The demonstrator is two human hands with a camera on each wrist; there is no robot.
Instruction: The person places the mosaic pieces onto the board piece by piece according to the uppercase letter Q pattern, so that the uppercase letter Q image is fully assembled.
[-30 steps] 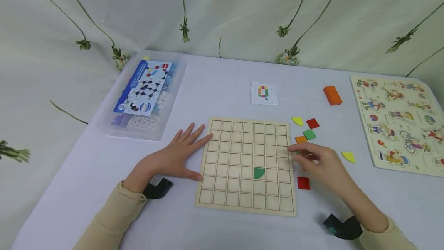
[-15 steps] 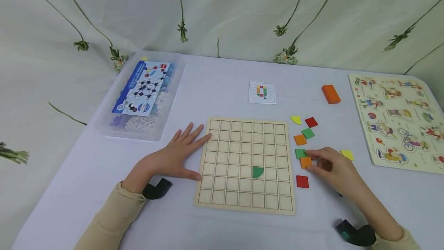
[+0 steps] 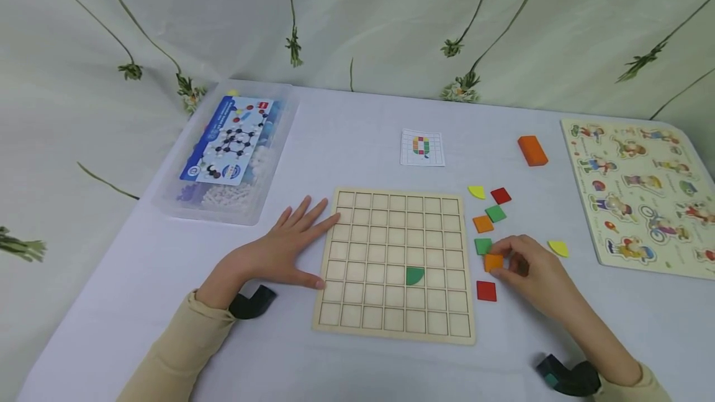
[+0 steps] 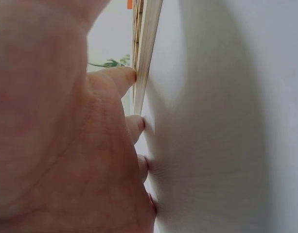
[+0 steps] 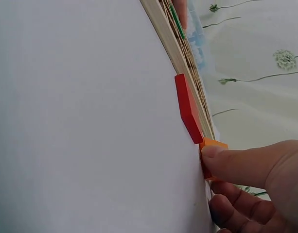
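My right hand [image 3: 530, 268] pinches an orange square tile [image 3: 493, 262] between thumb and fingers, just right of the wooden grid board [image 3: 395, 332]. A green square tile [image 3: 483, 246] lies against its upper side, and a red square tile [image 3: 486, 291] lies below. In the right wrist view the thumb presses the orange tile [image 5: 216, 142] beyond the red tile [image 5: 188, 109]. Spread flat, my left hand [image 3: 279, 256] touches the board's left edge with thumb and index finger. One dark green quarter-round tile [image 3: 414, 275] sits in a cell of the board.
Above the right hand lie a second orange tile [image 3: 483, 224], a green tile [image 3: 495, 213], a red tile [image 3: 501, 195] and a yellow quarter-round [image 3: 476, 192]. A pattern card [image 3: 422, 160], an orange block [image 3: 533, 151], a picture puzzle board [image 3: 642, 197] and a plastic box [image 3: 254, 206] stand around.
My right hand has moved from the board's right edge slightly right and down, and now pinches the orange tile. The left hand stays in place.
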